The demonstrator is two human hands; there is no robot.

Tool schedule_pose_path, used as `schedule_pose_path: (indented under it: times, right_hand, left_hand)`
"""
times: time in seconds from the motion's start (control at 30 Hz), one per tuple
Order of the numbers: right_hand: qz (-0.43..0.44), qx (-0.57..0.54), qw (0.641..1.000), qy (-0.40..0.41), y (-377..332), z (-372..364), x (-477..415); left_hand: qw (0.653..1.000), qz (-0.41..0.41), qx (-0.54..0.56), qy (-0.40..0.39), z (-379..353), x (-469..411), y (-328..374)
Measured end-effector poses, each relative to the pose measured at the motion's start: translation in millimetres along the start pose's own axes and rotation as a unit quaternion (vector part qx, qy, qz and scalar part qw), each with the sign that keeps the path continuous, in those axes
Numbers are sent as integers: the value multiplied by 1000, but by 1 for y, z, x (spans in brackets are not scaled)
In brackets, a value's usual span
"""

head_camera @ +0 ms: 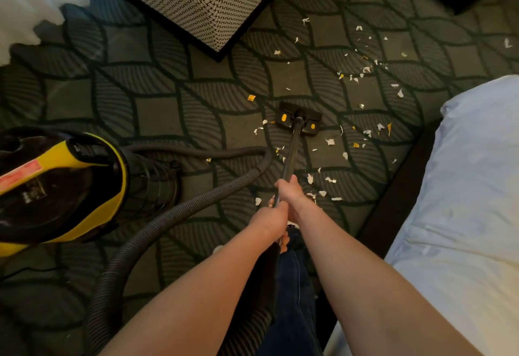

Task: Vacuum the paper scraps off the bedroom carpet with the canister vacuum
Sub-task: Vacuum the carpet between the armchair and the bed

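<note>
Seen from above, two bare forearms reach forward from six o'clock. The left hand (pixel 271 219) and, just ahead, the right hand (pixel 292 194) each have fingers wrapped tight around a black wand (pixel 290 153). The wand runs toward twelve o'clock to a floor head (pixel 299 119) flat on the patterned carpet (pixel 157 102). Paper scraps (pixel 362 71) lie scattered around it, thickest toward one o'clock. The yellow canister vacuum (pixel 56 187) sits at nine o'clock, its ribbed hose (pixel 179 209) looping to the wand. A white bed (pixel 471 187) lies at three o'clock.
</note>
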State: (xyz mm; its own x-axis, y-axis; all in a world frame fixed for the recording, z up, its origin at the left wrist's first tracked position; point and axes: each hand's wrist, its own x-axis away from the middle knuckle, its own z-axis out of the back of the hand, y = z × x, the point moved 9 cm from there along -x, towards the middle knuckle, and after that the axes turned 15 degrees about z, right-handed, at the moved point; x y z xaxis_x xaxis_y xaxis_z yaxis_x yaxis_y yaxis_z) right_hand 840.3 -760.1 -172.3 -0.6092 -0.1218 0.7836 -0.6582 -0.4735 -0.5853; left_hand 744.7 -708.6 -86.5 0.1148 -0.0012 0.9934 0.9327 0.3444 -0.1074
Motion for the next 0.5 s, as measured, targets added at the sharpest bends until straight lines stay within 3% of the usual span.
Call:
schedule_pose_path:
  times: [0.5]
  right_hand:
    - [-11, -44, 999, 6, 22, -20, 25]
  left_hand:
    - [999, -16, -46, 14, 12, -14, -29]
